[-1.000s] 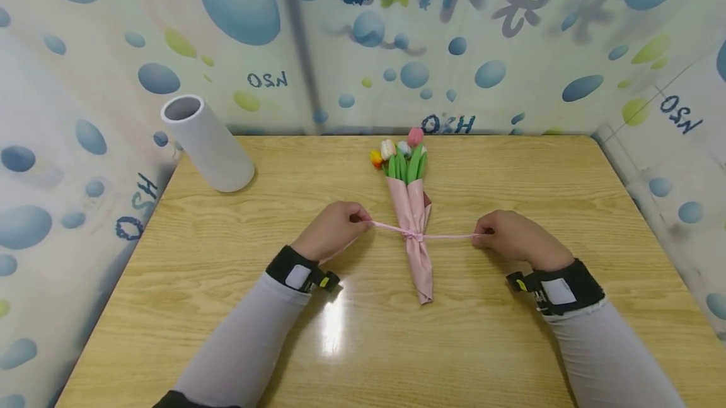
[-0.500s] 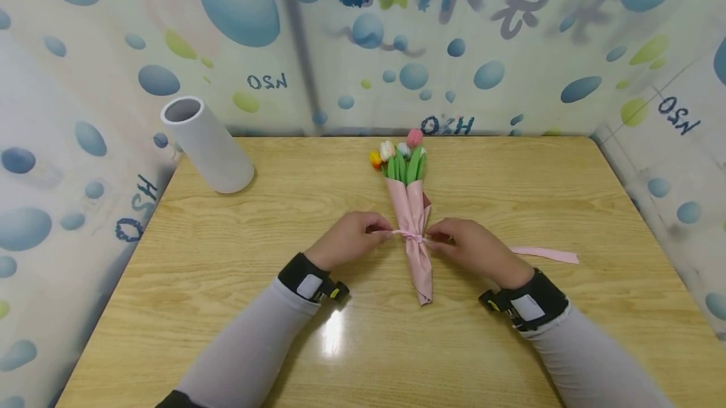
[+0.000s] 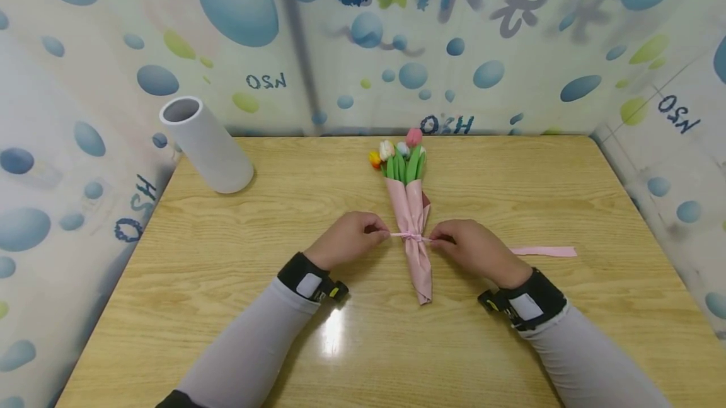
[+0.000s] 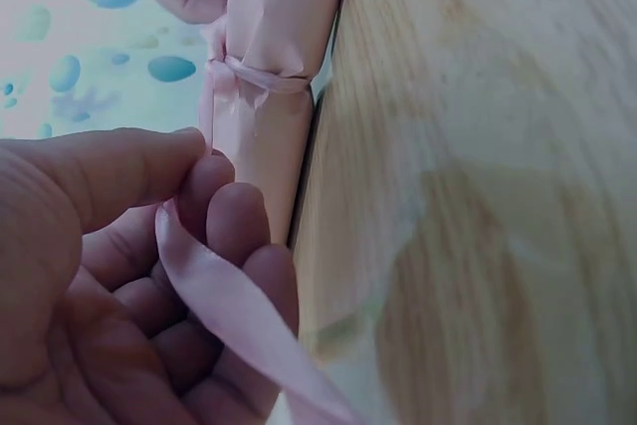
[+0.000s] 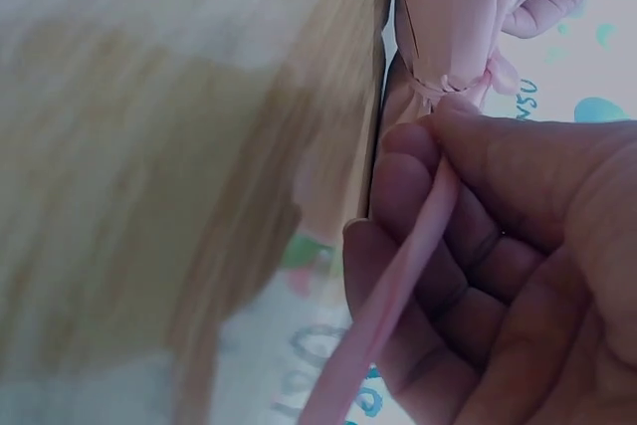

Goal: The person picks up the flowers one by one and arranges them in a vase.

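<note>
A bouquet of tulips (image 3: 401, 159) in pink wrapping (image 3: 418, 269) lies mid-table, its blooms toward the wall. Around the narrow part of the wrap runs a pink ribbon (image 3: 411, 236), knotted at the front. Left of the knot, my left hand (image 3: 348, 239) pinches one ribbon end between thumb and forefinger; in the left wrist view the loose ribbon tail (image 4: 239, 311) trails across the fingers. Close on the other side, my right hand (image 3: 473, 247) pinches the other end. Its tail (image 3: 547, 251) lies on the table beyond that hand, and crosses the palm in the right wrist view.
A white cylindrical vase (image 3: 207, 143) stands upright at the table's back left. The wooden table (image 3: 317, 174) meets a patterned backdrop (image 3: 340, 48) at its far edge, with similar panels at both sides.
Both hands have come inward to the knot from a wide pull on the ribbon, the right hand farther. The right ribbon tail now shows on the table. The bouquet stays in place.
</note>
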A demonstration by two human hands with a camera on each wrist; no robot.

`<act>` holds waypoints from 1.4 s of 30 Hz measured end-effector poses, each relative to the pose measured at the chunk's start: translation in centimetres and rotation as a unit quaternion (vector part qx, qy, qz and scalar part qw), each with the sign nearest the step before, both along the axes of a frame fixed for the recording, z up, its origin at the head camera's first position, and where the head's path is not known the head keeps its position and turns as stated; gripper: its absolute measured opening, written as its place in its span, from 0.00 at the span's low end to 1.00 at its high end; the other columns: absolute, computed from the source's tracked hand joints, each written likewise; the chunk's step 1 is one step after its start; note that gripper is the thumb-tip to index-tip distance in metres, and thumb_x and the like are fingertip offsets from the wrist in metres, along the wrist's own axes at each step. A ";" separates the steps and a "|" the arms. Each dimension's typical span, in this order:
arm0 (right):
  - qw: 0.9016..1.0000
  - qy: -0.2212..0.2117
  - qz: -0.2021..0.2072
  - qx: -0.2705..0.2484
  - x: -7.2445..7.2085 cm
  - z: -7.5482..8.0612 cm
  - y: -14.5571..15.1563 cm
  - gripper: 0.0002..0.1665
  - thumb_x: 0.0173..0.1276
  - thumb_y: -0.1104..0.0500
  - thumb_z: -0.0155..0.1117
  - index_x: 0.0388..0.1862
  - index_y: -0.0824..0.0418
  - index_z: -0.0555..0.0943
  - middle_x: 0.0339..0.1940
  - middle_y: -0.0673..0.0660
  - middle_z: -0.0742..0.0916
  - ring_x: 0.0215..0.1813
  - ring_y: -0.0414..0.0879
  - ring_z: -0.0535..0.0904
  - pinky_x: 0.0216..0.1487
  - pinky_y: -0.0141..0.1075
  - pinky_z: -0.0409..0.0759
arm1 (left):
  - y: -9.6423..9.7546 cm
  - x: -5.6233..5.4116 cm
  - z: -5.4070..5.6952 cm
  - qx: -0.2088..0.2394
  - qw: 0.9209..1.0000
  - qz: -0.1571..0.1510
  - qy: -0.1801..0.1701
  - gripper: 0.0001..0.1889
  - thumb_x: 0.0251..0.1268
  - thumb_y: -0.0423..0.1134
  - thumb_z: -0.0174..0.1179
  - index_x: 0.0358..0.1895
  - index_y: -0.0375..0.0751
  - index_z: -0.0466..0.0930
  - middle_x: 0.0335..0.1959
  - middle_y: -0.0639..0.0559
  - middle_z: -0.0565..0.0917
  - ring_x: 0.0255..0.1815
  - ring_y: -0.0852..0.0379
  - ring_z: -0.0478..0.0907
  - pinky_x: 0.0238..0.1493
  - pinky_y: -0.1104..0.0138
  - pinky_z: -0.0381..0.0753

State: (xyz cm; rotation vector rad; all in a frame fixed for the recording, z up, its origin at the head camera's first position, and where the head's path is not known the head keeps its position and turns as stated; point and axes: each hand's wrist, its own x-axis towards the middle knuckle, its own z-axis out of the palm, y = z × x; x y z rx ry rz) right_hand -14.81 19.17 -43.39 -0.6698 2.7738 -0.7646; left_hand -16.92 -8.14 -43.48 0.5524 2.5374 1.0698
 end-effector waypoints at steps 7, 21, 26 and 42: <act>1.000 -0.004 -0.005 0.015 0.0 0.3 0.5 0.05 0.75 0.60 0.66 0.40 0.55 0.88 0.32 0.47 0.88 0.34 0.39 0.78 0.40 0.38 0.81 | -0.6 -0.2 0.3 -0.007 1.000 0.009 0.000 0.07 0.75 0.44 0.63 0.42 0.47 0.89 0.36 0.58 0.86 0.38 0.60 0.79 0.47 0.65 0.81; 0.999 -0.026 -0.003 0.046 -0.3 1.1 1.5 0.05 0.76 0.59 0.66 0.40 0.54 0.88 0.33 0.47 0.87 0.35 0.40 0.78 0.42 0.40 0.82 | -1.4 -0.5 0.7 -0.021 1.000 0.006 0.001 0.07 0.75 0.44 0.63 0.41 0.47 0.89 0.35 0.57 0.86 0.36 0.59 0.78 0.43 0.66 0.80; 0.999 -0.027 -0.001 0.045 -0.3 1.5 1.9 0.06 0.76 0.59 0.66 0.41 0.55 0.88 0.35 0.48 0.89 0.36 0.40 0.79 0.43 0.41 0.83 | -1.6 -0.6 0.8 -0.025 1.000 0.008 -0.006 0.08 0.75 0.44 0.63 0.42 0.46 0.89 0.36 0.57 0.87 0.36 0.59 0.78 0.44 0.65 0.80; 0.998 -0.041 -0.002 0.047 -0.3 2.4 2.6 0.06 0.76 0.61 0.65 0.39 0.57 0.88 0.34 0.49 0.88 0.34 0.41 0.77 0.40 0.38 0.80 | -2.0 -1.0 1.3 -0.037 0.999 0.009 -0.014 0.08 0.76 0.44 0.62 0.43 0.46 0.89 0.36 0.56 0.87 0.36 0.58 0.78 0.43 0.66 0.80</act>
